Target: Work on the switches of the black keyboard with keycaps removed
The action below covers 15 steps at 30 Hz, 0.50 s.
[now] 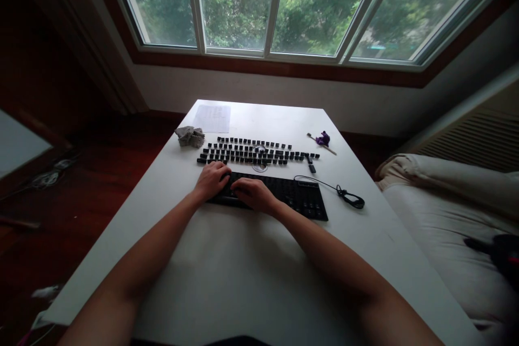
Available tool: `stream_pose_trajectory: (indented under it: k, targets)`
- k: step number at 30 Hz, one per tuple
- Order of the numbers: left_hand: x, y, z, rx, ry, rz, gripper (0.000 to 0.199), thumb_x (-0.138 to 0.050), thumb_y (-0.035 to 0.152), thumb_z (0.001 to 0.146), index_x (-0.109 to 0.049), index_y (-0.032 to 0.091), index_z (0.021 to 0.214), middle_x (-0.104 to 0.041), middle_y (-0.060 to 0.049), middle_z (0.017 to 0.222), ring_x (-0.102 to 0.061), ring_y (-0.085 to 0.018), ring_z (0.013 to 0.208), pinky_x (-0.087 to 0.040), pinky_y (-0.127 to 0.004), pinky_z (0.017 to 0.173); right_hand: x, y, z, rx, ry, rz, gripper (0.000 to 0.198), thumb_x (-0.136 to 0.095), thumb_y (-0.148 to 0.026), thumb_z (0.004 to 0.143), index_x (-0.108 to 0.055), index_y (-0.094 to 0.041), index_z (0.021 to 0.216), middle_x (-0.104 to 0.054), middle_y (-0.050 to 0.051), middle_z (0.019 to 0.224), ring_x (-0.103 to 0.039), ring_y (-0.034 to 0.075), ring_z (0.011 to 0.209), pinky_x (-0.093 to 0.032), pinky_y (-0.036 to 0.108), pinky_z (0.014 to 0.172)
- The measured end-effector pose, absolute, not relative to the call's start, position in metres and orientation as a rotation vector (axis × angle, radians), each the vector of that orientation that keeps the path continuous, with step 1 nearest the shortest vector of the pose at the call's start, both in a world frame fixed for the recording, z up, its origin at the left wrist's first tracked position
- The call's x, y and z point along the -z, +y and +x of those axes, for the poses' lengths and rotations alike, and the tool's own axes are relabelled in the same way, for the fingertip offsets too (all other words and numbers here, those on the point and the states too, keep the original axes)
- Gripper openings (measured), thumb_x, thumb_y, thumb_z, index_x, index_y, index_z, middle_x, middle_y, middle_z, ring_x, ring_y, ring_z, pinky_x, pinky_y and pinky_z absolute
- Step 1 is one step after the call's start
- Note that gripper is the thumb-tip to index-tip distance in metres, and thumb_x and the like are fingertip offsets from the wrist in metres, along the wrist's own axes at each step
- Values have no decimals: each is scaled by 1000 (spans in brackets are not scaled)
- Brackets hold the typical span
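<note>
A black keyboard [284, 194] lies on the white table, many of its keycaps gone from the part that shows. At its left end my left hand [213, 179] is closed over the back edge, fingers curled against the keyboard. My right hand [255, 194] bends over the keys just to the right of it, fingertips pressed together near the left part. Whatever those fingertips pinch, if anything, is too small to make out. Behind the keyboard, loose black keycaps [243, 154] stand in several rows. The keyboard's cable [351, 197] is bundled at the right.
A grey crumpled cloth [190, 137] and a sheet of paper [212, 118] lie at the table's back left. Toward the back right are a toothbrush [330, 150] and a purple crumpled thing [323, 139]. A pale sofa [430, 216] flanks the table's right edge.
</note>
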<state>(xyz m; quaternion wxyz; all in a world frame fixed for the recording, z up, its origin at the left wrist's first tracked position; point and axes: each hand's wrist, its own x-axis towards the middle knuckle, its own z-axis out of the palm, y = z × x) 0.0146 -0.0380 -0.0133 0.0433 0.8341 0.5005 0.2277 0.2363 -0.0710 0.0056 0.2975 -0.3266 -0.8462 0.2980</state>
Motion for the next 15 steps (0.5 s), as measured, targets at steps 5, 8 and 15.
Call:
stream_pose_trajectory:
  k: [5, 8, 15]
  targets:
    - [12, -38, 16, -701, 1525, 2562, 19, -55, 27, 93, -70, 24, 104, -64, -7, 106, -55, -25, 103, -43, -42, 94, 14, -73, 241, -1127, -1890, -902, 19, -61, -26, 85, -68, -21, 102, -70, 2, 87, -65, 15, 73, -52, 27, 73]
    - [10, -39, 17, -715, 1523, 2544, 19, -55, 28, 93, -71, 24, 102, -65, -7, 106, -56, -25, 103, -43, -42, 94, 20, -70, 242, -1322, -1598, -912, 19, -61, -32, 85, -64, -20, 100, -68, 1, 79, -69, 16, 72, -56, 29, 71]
    - [2, -45, 21, -840, 1218, 2377, 22, -57, 34, 95, -70, 24, 109, -70, -6, 108, -62, -23, 103, -48, -39, 95, 19, -64, 246, -1391, -1359, -936, 26, -65, -41, 82, -62, -22, 101, -70, 2, 84, -72, 18, 76, -60, 33, 77]
